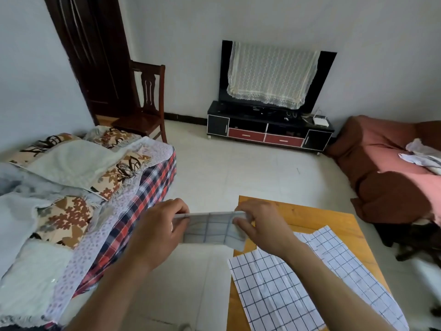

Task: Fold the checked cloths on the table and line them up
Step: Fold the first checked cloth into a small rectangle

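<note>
Cloth (210, 227) in mid-air, just off the tabletop (317, 216) left edge.
Left hand (158, 225) and right hand (261, 226) each pinch an end, probably tensioning the fold; two unfolded cloths (269, 285) lie on the tabletop.

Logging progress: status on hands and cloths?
Both hands, left hand and right hand, pinch folded cloth midair. Two checked cloths flat on table. Nothing obstructing.
</note>
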A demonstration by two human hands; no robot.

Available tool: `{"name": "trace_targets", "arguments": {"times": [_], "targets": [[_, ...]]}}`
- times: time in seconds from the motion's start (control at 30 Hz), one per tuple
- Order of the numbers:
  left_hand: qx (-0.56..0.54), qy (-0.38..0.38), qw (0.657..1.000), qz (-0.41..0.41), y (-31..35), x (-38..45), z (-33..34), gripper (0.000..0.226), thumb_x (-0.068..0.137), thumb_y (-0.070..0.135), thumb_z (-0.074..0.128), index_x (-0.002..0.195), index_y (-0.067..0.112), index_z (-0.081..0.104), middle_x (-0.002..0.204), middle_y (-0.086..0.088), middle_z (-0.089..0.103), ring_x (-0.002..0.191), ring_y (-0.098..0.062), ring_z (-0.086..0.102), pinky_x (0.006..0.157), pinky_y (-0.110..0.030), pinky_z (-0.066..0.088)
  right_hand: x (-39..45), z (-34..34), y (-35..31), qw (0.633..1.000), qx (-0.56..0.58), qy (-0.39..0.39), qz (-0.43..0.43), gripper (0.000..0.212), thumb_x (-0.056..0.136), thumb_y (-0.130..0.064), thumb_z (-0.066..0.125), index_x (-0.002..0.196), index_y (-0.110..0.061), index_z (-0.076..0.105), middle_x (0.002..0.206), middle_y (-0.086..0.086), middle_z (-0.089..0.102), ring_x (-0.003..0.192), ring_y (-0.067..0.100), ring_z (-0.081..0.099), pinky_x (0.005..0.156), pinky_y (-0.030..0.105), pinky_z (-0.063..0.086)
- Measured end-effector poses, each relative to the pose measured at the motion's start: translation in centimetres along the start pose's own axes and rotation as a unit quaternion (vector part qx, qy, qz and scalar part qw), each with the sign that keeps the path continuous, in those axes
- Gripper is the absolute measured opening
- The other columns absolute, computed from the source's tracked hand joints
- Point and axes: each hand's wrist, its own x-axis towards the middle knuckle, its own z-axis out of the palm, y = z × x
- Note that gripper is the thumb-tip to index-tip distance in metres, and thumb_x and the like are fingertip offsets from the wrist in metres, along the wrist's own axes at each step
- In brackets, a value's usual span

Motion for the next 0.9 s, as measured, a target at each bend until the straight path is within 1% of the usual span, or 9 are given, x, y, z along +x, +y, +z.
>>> {"name": "trace_targets", "arguments": {"times": [0.07,0.17,0.3,0.47,0.57,0.63,0.77,0.8,0.9], "targets": [[0.009,-0.019,1.0,-0.002,-2.0,1.8,-0.3,0.017,0.088,0.022,0.073,0.088,0.03,0.058,0.079,0.021,0.06,0.069,0.002,0.061,0.054,-0.011,0.046,2.4,1.7,0.8,1.0,0.027,0.007,0.008,0.003,0.09,-0.028,0.061,0.089,-0.026,0.063,0.081,-0.013,0.059,0.072,0.004,0.05,0.064,0.018,0.038],[0.026,-0.042,0.999,-0.002,-5.0,5.3,-1.4,0.015,0.088,0.024,0.072,0.087,0.029,0.058,0.078,0.018,0.06,0.067,-0.002,0.061,0.058,-0.014,0.047,6.3,3.5,1.9,0.998,0.052,0.003,0.023,0.001,0.09,-0.027,0.063,0.089,-0.026,0.064,0.08,-0.016,0.059,0.07,0.003,0.051,0.063,0.017,0.039],[0.049,-0.06,0.997,-0.001,-8.5,11.0,-2.3,0.012,0.088,0.024,0.072,0.089,0.025,0.059,0.082,0.015,0.063,0.071,-0.003,0.061,0.065,-0.029,0.055,11.8,4.4,3.4,0.997,0.059,0.008,0.04,0.003,0.09,-0.025,0.065,0.088,-0.026,0.065,0.079,-0.015,0.06,0.071,0.003,0.054,0.061,0.017,0.04],[0.011,-0.078,0.997,0.017,-12.2,17.9,-1.6,0.014,0.089,0.022,0.07,0.086,0.027,0.057,0.08,0.016,0.062,0.071,-0.005,0.061,0.064,-0.034,0.056,16.6,4.1,5.3,0.996,0.058,0.025,0.068,0.002,0.091,-0.026,0.065,0.089,-0.026,0.064,0.08,-0.015,0.06,0.073,0.005,0.054,0.062,0.018,0.04],[-0.004,-0.1,0.994,0.037,-14.4,22.3,-0.1,0.015,0.09,0.021,0.068,0.083,0.027,0.056,0.076,0.016,0.06,0.069,-0.006,0.059,0.061,-0.033,0.053,18.4,4.3,6.8,0.993,0.054,0.033,0.103,0.003,0.091,-0.027,0.064,0.09,-0.027,0.062,0.079,-0.016,0.058,0.077,0.007,0.054,0.062,0.017,0.041],[-0.021,-0.119,0.991,0.049,-15.7,25.4,1.4,0.016,0.091,0.019,0.067,0.082,0.026,0.055,0.075,0.015,0.059,0.068,-0.008,0.057,0.059,-0.028,0.05,19.2,4.6,8.1,0.988,0.052,0.046,0.138,0.005,0.091,-0.026,0.064,0.09,-0.027,0.059,0.079,-0.014,0.059,0.076,0.008,0.054,0.061,0.02,0.043],[-0.041,-0.17,0.98,0.094,-17.3,31.6,5.2,0.018,0.092,0.021,0.063,0.083,0.029,0.051,0.077,0.016,0.056,0.073,-0.009,0.055,0.064,-0.022,0.046,20.9,4.6,10.6,0.976,0.015,0.057,0.211,0.008,0.092,-0.03,0.062,0.09,-0.031,0.054,0.079,-0.014,0.059,0.074,0.006,0.054,0.06,0.023,0.045],[-0.052,-0.188,0.975,0.11,-17.7,33.5,6.4,0.018,0.093,0.022,0.062,0.083,0.03,0.049,0.078,0.016,0.057,0.074,-0.009,0.054,0.065,-0.023,0.046,21.4,4.6,11.3,0.971,-0.006,0.063,0.232,0.009,0.092,-0.031,0.061,0.089,-0.032,0.053,0.08,-0.015,0.058,0.073,0.005,0.054,0.06,0.024,0.046],[-0.09,-0.224,0.961,0.132,-18.3,38.2,8.8,0.018,0.093,0.024,0.061,0.082,0.031,0.049,0.079,0.015,0.058,0.076,-0.01,0.055,0.07,-0.033,0.05,22.6,4.3,12.0,0.957,-0.022,0.069,0.28,0.01,0.092,-0.033,0.059,0.088,-0.034,0.051,0.082,-0.017,0.055,0.075,0.006,0.053,0.063,0.031,0.049]]}}
